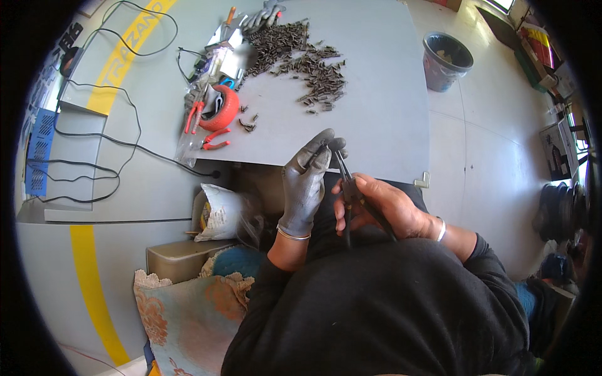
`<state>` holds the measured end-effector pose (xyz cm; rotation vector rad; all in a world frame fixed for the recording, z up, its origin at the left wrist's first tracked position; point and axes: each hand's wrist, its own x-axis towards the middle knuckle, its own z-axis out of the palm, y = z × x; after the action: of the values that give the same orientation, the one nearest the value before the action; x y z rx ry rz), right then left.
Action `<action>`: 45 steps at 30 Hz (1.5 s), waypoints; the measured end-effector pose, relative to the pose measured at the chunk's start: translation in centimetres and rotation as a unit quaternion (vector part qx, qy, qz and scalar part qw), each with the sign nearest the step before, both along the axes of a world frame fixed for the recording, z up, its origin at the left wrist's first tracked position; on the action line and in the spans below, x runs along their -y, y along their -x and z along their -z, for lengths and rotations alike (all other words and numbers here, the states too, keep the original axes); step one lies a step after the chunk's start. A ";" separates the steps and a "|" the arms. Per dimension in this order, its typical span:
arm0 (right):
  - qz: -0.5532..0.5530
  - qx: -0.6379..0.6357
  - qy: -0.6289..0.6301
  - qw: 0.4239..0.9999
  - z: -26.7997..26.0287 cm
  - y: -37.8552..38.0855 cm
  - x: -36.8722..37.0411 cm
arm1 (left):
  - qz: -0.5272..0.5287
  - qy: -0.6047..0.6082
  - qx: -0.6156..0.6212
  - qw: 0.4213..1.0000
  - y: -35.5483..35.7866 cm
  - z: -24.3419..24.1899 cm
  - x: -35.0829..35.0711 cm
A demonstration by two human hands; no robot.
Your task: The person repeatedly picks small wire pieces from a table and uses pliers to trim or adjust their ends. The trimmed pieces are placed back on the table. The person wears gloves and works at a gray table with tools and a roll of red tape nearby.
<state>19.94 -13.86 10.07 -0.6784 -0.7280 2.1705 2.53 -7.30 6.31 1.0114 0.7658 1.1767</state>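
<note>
My left hand [303,190], in a grey coated work glove, is raised at the table's near edge. Its thumb and fingers pinch a small dark part [323,144], mostly hidden by the glove. My bare right hand [388,202] grips long-nose pliers [349,189] with dark handles. The slim jaws point up to the gloved fingertips; whether they touch the part cannot be made out. Beyond both hands, many short dark metal cylinders [324,82] lie in a curved, loose heap on the grey table [376,103]. Several stray cylinders [247,125] lie to the left.
Along the table's left side are a red ring-shaped roll [229,110], red-handled pliers [216,140], another red-handled tool [193,117] and grey gloves [263,16]. A black cable [136,143] crosses the left surface. A bucket [444,63] stands on the floor at right.
</note>
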 end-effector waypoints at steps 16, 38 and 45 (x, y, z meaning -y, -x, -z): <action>-0.011 0.017 0.030 0.999 0.9 0.3 -0.2 | -0.008 -0.030 -0.144 0.989 0.5 0.5 1.5; -0.028 0.023 0.063 0.997 0.4 1.0 -1.6 | -0.026 0.006 -0.092 0.995 1.2 0.8 1.5; -0.029 -0.008 0.079 0.996 1.5 1.4 -2.4 | -0.037 0.028 -0.114 0.992 1.1 0.5 1.5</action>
<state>18.56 -11.49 8.60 -0.7266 -0.5778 2.3022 1.44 -8.78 5.80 1.0907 1.0194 1.1086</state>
